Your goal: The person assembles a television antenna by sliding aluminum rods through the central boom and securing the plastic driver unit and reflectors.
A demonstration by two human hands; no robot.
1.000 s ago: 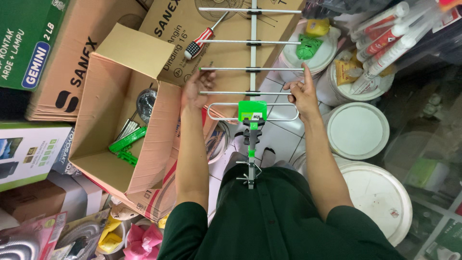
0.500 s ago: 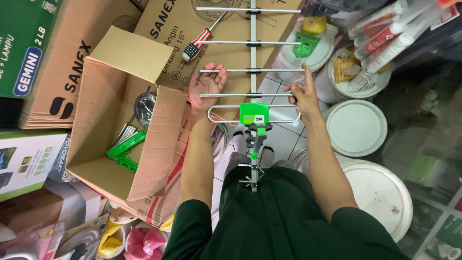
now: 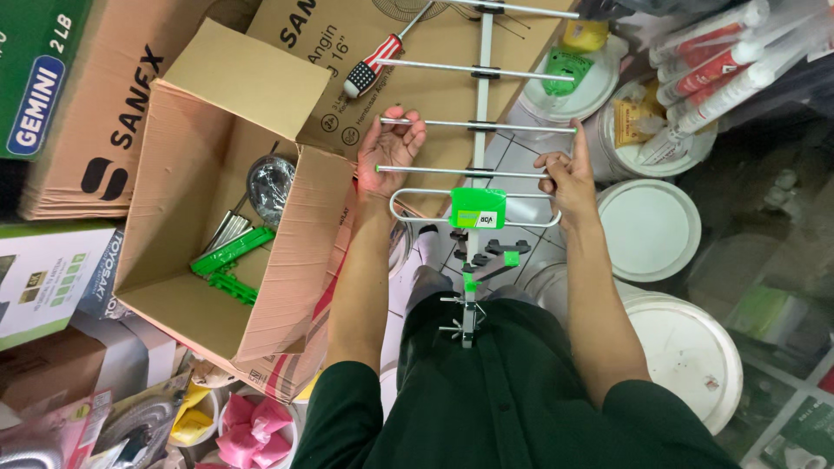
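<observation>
Both hands slid outward along the antenna [image 3: 476, 174] rods.
My left hand [image 3: 388, 152] and right hand [image 3: 569, 174] each grip rod ends beside the open brown box [image 3: 287, 217].

Open box [image 3: 234, 217] left — antenna [image 3: 476, 174] right

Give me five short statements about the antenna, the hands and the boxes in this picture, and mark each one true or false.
1. Both hands hold rods of the metal antenna. True: the left hand and the right hand each grip rod ends.
2. The screwdriver is in the right hand. False: it lies on a flat cardboard box, untouched.
3. The open cardboard box holds green plastic parts. True.
4. The antenna's central junction piece is red. False: it is green.
5. White bucket lids lie on the person's left. False: they are on the right side.
</observation>
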